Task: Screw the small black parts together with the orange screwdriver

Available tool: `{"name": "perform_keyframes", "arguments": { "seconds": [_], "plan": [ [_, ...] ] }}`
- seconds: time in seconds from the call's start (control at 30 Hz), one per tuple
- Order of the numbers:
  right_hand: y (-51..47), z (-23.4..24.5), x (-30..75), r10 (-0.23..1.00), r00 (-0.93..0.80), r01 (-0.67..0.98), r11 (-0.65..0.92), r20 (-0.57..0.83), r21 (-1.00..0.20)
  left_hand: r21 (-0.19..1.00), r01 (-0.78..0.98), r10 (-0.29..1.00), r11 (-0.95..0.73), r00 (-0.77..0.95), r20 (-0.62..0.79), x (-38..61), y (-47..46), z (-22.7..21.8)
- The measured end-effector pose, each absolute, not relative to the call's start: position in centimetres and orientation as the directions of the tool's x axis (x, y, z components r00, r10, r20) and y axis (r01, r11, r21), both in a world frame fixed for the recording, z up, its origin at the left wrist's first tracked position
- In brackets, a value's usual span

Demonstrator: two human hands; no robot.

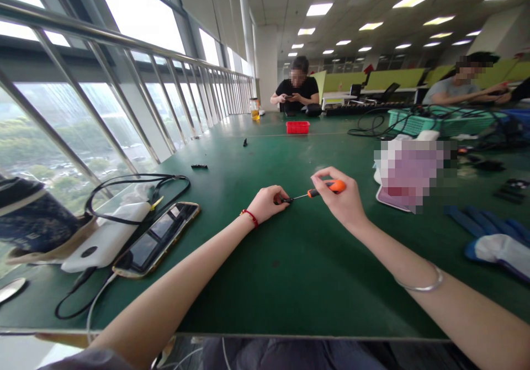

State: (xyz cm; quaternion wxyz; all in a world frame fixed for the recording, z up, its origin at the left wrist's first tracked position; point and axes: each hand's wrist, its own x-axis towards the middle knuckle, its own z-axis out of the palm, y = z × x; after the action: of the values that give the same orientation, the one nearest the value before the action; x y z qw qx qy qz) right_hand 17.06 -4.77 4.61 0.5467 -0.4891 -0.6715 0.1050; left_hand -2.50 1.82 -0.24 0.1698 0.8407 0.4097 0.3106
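Nearly together, two hands work a screwdriver [313,193] and a small black part [285,199] — both on the near side of the red basket [298,127].
Low on the green table [256,281], the left hand [268,201] curls inward, its fingertips pinching the part; the right hand [342,199] arches higher, bent at the wrist, fingers curled round the orange handle — the shaft's tip meeting the part. Both forearms slant inward, toward the basket's side.
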Motion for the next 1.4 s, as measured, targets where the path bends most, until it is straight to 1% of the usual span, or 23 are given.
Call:
{"name": "perform_keyframes", "arguments": {
  "seconds": [0.13, 0.2, 0.33, 0.43, 0.6, 0.67, 0.73, 0.8, 0.9, 1.03, 1.1, 1.23, 1.3, 1.4],
  "plan": [
    [-4.79, 4.44, 17.02, 0.752, 0.018, 0.5, 0.564, 0.659, -0.657, 0.543, 0.583, 0.796, -0.604, 0.47, 0.381, -2.51, 1.85, -0.24],
    [-4.77, 4.31, 17.01, 0.743, 0.018, 0.489, 0.577, 0.669, -0.654, 0.548, 0.583, 0.799, -0.6, 0.469, 0.377, -2.5, 1.81, -0.21],
    [-4.98, 4.42, 16.88, 0.762, 0.052, 0.53, 0.526, 0.645, -0.665, 0.552, 0.582, 0.802, -0.597, 0.466, 0.375, -2.48, 1.68, -0.17],
    [-5.15, 4.55, 16.84, 0.781, 0.019, 0.527, 0.523, 0.624, -0.67, 0.551, 0.587, 0.804, -0.593, 0.463, 0.373, -2.47, 1.63, -0.13],
    [-4.74, 4.16, 17.01, 0.71, -0.004, 0.478, 0.62, 0.704, -0.622, 0.558, 0.585, 0.807, -0.589, 0.464, 0.366, -2.47, 1.67, -0.08],
    [-4.65, 4.08, 16.98, 0.717, 0.013, 0.491, 0.603, 0.697, -0.629, 0.557, 0.587, 0.808, -0.588, 0.462, 0.367, -2.46, 1.67, -0.07],
    [-4.75, 4.16, 16.88, 0.754, 0.029, 0.531, 0.545, 0.657, -0.649, 0.555, 0.588, 0.808, -0.588, 0.459, 0.369, -2.45, 1.65, -0.05],
    [-4.95, 4.3, 16.79, 0.786, 0.009, 0.545, 0.514, 0.618, -0.662, 0.554, 0.588, 0.807, -0.589, 0.459, 0.372, -2.44, 1.61, -0.02],
    [-5.1, 4.34, 16.8, 0.772, -0.031, 0.517, 0.556, 0.635, -0.651, 0.554, 0.587, 0.806, -0.59, 0.458, 0.374, -2.44, 1.59, -0.01],
    [-4.77, 4.09, 16.93, 0.723, 0.006, 0.473, 0.607, 0.691, -0.639, 0.555, 0.582, 0.804, -0.594, 0.461, 0.377, -2.45, 1.65, -0.09],
    [-4.64, 4.06, 16.94, 0.728, 0.028, 0.484, 0.59, 0.685, -0.646, 0.558, 0.577, 0.801, -0.597, 0.463, 0.38, -2.46, 1.69, -0.14],
    [-4.83, 4.33, 16.83, 0.783, 0.027, 0.527, 0.517, 0.622, -0.674, 0.561, 0.574, 0.802, -0.596, 0.461, 0.381, -2.46, 1.72, -0.19],
    [-4.97, 4.43, 16.81, 0.791, 0.001, 0.509, 0.526, 0.612, -0.681, 0.56, 0.58, 0.805, -0.592, 0.459, 0.376, -2.46, 1.74, -0.23],
    [-4.95, 4.4, 16.92, 0.769, -0.007, 0.503, 0.554, 0.639, -0.663, 0.559, 0.584, 0.807, -0.589, 0.457, 0.373, -2.46, 1.81, -0.32]
  ]
}}
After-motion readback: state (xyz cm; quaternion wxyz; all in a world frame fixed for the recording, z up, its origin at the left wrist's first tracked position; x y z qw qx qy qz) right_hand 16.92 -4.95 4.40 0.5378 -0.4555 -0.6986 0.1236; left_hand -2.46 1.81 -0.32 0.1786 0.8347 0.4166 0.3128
